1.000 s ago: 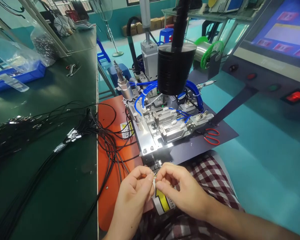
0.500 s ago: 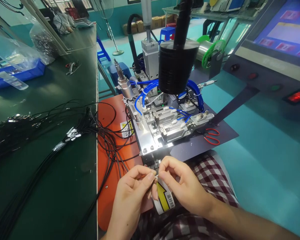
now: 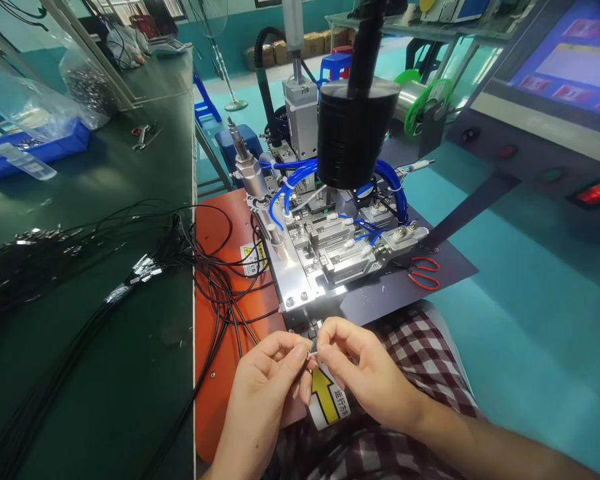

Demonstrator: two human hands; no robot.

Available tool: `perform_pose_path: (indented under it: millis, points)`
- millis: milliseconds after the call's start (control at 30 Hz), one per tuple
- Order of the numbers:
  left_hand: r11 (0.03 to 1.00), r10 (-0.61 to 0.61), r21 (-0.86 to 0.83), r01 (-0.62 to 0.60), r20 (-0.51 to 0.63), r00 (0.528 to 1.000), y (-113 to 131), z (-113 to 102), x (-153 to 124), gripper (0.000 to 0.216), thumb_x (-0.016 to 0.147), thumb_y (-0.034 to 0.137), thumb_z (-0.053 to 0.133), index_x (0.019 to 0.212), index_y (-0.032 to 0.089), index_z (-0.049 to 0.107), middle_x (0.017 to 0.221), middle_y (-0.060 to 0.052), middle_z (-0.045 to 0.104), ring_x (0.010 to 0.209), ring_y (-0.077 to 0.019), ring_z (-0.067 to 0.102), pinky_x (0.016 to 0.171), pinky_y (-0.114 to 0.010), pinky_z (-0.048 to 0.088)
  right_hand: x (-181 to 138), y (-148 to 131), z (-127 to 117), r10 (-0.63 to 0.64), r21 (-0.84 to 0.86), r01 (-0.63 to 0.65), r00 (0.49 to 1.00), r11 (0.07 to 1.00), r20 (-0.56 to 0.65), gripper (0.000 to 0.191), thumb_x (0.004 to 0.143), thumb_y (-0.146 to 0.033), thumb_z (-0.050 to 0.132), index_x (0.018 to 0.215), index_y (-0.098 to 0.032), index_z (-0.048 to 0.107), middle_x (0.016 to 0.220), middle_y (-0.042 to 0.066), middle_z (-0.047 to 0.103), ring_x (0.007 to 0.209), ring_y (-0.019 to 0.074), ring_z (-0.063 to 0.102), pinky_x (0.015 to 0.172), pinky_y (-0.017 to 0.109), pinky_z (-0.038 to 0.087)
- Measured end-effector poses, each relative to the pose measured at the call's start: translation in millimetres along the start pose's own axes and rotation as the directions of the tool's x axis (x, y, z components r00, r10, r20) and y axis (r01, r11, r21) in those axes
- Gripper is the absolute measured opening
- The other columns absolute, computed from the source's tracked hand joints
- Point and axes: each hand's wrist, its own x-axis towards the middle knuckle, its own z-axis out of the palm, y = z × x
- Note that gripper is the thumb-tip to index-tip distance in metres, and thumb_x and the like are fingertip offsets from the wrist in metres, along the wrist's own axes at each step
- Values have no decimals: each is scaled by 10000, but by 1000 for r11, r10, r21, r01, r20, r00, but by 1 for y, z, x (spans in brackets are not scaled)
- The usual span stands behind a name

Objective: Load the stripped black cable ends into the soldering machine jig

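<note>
Together, left fingers [image 3: 295, 361] and right fingers [image 3: 331, 357] pinch thin, pale strand [image 3: 313, 354].

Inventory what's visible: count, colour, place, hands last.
strand: count unclear, pale, lower centre
table: one, dark green, left
board: one, orange, lower centre
cables: many, black, left
machine: one, silver, centre
tubes: several, blue, on machine
hood: one, black, above machine
cutters: one, red-handled, right of machine
spool: one, green-rimmed, behind machine
control panel: one, grey, right
tray: one, blue, left
bags: several, clear, left
arrow label: one, yellow, lower centre
stools: several, blue, background
boxes: several, brown, background
left hand: one, bare, pinching strand
right hand: one, bare, pinching strand
</note>
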Motion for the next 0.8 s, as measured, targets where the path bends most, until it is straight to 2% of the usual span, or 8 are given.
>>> perform_pose_path:
  millis: [133,267,367,567,700,800]
  points:
    - [998,-28,-54,29,24,999,1,-1,-1,171,770,328,694,781,165,644,464,41,535,434,-64,425,481,-176,384,1,1,1,8,32,-8,1000,999,8,293,874,-436,563,744,-189,475,593,-74,409,505,82,348,477,209,291]
    - [997,-20,-72,27,94,995,2,-3,0,191,766,303,700,910,179,679,594,26,592,456,-53,453,505,-176,382,0,0,1,-16,30,15,999,999,31,275,893,-417,544,749,-192,478,596,-70,425,518,86,368,495,213,308]
    - [998,-6,-64,15,145,989,4,-6,2,204,753,304,711,899,164,696,662,3,604,488,-56,474,521,-180,377,0,0,-1,-26,-8,27,999,1000,40,258,893,-400,545,764,-180,504,616,-61,438,543,90,378,516,216,323]
    - [996,-2,-90,24,244,970,3,-8,5,125,793,285,672,855,177,655,631,22,582,437,-54,482,486,-187,385,-2,-2,-3,-5,-10,6,998,1000,62,225,897,-357,540,778,-170,501,593,-69,438,522,83,369,496,210,310]
    - [996,-9,-84,29,234,972,4,-7,6,122,787,268,680,852,178,630,639,22,611,425,-57,517,506,-198,424,-1,-3,-2,-27,-38,28,999,999,32,208,894,-322,546,751,-178,497,591,-67,442,528,86,378,501,211,318]
    - [996,-15,-88,31,179,984,5,-5,7,181,743,277,720,844,169,614,609,19,626,407,-70,525,495,-203,432,-2,-2,-2,-57,-85,57,998,995,7,196,899,-290,533,738,-187,489,615,-55,469,548,94,416,515,213,341]
